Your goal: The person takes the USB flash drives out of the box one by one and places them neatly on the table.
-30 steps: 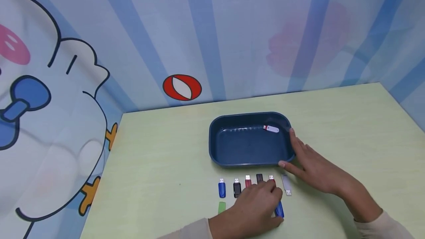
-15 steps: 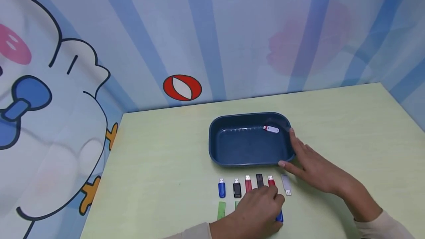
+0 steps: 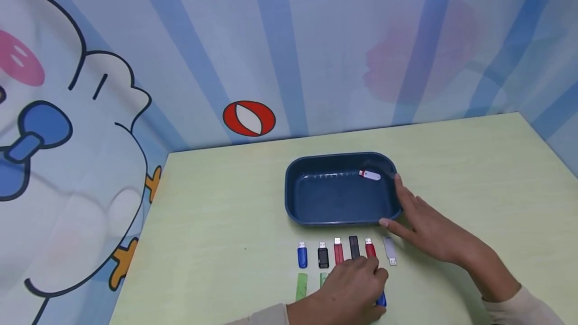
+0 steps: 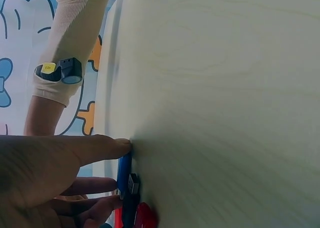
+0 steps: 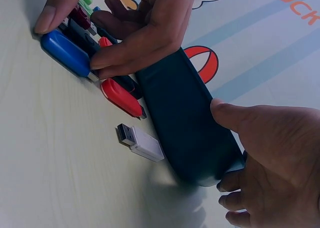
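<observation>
Glossy dark-blue plastic tray [image 3: 295, 199], matt pale wood-grain table [image 3: 217, 214], smooth plastic USB sticks [image 3: 302, 256]

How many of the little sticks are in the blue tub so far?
One white USB stick lies in the dark blue plastic tub. The left hand pinches a blue USB stick; the right hand touches the tub's side. Both rows of sticks wait on the pale green table.

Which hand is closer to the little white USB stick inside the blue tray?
The right hand. It rests against the blue tray's right wall, fingertips near the white USB stick inside. The left hand is down among the sticks on the table, in front of the tray.
</observation>
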Demonstrator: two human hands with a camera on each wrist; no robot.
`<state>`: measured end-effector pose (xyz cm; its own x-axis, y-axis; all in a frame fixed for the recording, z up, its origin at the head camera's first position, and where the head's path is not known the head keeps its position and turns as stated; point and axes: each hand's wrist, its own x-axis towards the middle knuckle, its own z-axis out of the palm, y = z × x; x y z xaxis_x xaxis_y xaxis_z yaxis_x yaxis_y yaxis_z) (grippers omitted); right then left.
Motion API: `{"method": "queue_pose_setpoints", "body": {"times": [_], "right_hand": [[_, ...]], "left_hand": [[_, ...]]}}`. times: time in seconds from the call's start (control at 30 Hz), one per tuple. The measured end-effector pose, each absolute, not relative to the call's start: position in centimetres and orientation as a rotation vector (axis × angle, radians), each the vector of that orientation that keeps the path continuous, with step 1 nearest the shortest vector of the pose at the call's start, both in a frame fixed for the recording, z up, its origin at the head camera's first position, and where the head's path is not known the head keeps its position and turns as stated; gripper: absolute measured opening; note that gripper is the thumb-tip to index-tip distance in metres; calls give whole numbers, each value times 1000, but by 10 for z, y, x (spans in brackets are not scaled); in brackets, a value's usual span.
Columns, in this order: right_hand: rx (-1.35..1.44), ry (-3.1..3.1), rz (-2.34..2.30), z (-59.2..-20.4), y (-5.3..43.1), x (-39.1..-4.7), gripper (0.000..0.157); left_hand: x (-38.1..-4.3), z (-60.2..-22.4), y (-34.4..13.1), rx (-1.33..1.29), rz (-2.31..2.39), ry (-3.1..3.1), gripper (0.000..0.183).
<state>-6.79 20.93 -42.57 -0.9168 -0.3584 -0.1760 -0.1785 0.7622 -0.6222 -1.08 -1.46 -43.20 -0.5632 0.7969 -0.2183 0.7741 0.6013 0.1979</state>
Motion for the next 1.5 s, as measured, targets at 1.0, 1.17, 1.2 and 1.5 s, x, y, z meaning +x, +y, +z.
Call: {"method": "queue_pose_setpoints", "body": {"times": [1.0, 1.17, 1.2, 1.5], "right_hand": [[-418, 2658, -910, -427, 210, -68, 107], [-420, 2663, -912, -428, 210, -69, 107], [-421, 2662, -914, -428, 210, -69, 108], [-425, 2662, -925, -429, 211, -69, 106]], "left_hand": [[-23, -405, -18, 1210, 272, 2682, 38], [-35, -396, -20, 1121, 368, 2733, 31], [-38, -394, -21, 1097, 388, 2740, 31], [-60, -387, -24, 1013, 592, 2854, 28]]}}
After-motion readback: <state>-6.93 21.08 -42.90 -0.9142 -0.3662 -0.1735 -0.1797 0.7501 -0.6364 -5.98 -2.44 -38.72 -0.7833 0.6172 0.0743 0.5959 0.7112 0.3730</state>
